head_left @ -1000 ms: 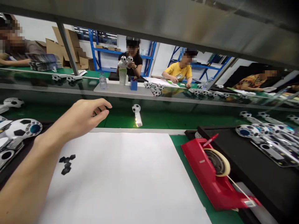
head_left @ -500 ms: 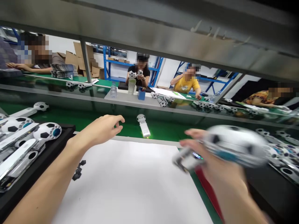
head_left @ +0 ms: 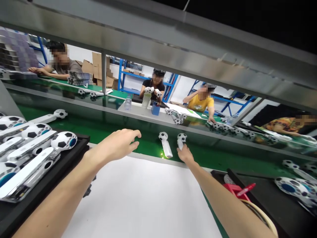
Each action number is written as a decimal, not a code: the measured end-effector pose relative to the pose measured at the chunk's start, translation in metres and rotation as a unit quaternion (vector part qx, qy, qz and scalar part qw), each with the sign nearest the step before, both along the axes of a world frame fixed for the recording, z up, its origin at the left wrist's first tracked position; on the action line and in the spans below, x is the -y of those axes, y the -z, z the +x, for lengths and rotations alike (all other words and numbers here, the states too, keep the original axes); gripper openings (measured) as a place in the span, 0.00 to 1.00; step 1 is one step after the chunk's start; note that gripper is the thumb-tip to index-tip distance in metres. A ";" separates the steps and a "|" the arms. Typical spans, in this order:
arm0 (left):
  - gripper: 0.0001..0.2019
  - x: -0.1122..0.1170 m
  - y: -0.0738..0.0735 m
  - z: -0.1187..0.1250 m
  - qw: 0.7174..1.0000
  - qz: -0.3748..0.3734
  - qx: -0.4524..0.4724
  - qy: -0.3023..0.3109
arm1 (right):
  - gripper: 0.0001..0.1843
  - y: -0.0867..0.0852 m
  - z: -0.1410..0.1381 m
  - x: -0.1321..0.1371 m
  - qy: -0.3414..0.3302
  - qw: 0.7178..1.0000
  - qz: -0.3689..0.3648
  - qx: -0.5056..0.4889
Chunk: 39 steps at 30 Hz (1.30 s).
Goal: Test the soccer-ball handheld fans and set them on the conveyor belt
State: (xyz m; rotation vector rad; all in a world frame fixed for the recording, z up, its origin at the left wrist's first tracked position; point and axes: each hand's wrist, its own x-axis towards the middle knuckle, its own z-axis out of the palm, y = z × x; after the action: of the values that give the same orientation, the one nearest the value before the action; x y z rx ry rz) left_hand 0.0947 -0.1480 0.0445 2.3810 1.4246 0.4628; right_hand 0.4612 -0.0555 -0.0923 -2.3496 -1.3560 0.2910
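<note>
My right hand (head_left: 185,154) grips the lower handle of a white handheld device (head_left: 182,137) with a soccer-ball-patterned head, over the green surface behind the white sheet (head_left: 148,195). To its left lies a similar device (head_left: 166,147), apart from it, with a small yellow-green glow by its lower end. My left hand (head_left: 121,142) hovers near the sheet's far edge, fingers curved and apart, holding nothing. Small dark pieces (head_left: 88,190) on the sheet are partly hidden by my left forearm.
A black tray (head_left: 81,145) at left holds several soccer-ball devices; another black tray (head_left: 269,205) at right holds more. A red marker (head_left: 246,189) rests on a red container (head_left: 231,189). A metal beam (head_left: 148,43) crosses above. Several people sit across the bench, near a water bottle (head_left: 128,102).
My right hand has moved from the right foreground, carrying the device forward and left onto the green area beside the other one. The whole view has shifted slightly; my left hand stays open.
</note>
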 end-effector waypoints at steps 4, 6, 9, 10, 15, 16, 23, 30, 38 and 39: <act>0.20 -0.004 0.005 0.000 1.000 -0.008 -0.007 -0.001 | 0.20 0.001 -0.008 0.009 -0.036 0.996 -0.008 0.084; 0.20 -0.005 0.008 0.001 1.000 -0.013 -0.012 -0.003 | 0.21 -0.003 -0.019 0.014 -0.065 0.990 0.014 0.122; 0.19 -0.008 0.013 0.002 1.000 -0.016 -0.019 -0.004 | 0.23 -0.005 -0.043 0.018 -0.124 0.980 0.041 0.150; 0.18 -0.008 0.014 0.003 1.000 -0.016 -0.022 -0.004 | 0.23 -0.004 -0.050 0.018 -0.141 0.978 0.042 0.150; 0.18 -0.008 0.017 0.004 0.999 -0.016 -0.036 -0.004 | 0.22 0.001 -0.062 0.011 -0.141 0.983 0.015 0.113; 0.18 -0.008 0.017 0.003 0.999 -0.016 -0.037 -0.004 | 0.21 0.001 -0.060 0.008 -0.134 0.986 0.009 0.096; 0.19 -0.008 0.013 -0.002 0.999 -0.012 -0.028 -0.010 | 0.18 -0.017 -0.040 -0.008 -0.078 0.991 -0.012 -0.113; 0.19 -0.007 0.010 -0.004 1.000 -0.003 -0.008 -0.010 | 0.15 -0.025 -0.042 0.017 -0.106 0.908 0.001 -0.404; 0.19 -0.007 0.012 -0.005 1.000 0.013 -0.003 -0.015 | 0.15 -0.051 -0.108 0.066 -0.235 0.787 0.117 -0.559; 0.19 -0.007 0.012 -0.004 1.000 0.016 -0.003 -0.014 | 0.16 -0.057 -0.117 0.070 -0.250 0.774 0.123 -0.568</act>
State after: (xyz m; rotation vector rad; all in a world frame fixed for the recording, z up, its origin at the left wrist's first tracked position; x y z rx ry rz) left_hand 0.0905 -0.1408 0.0329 2.3908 1.4662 0.4900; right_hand 0.3444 -0.1257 -0.0354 -1.0741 -1.1621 1.3259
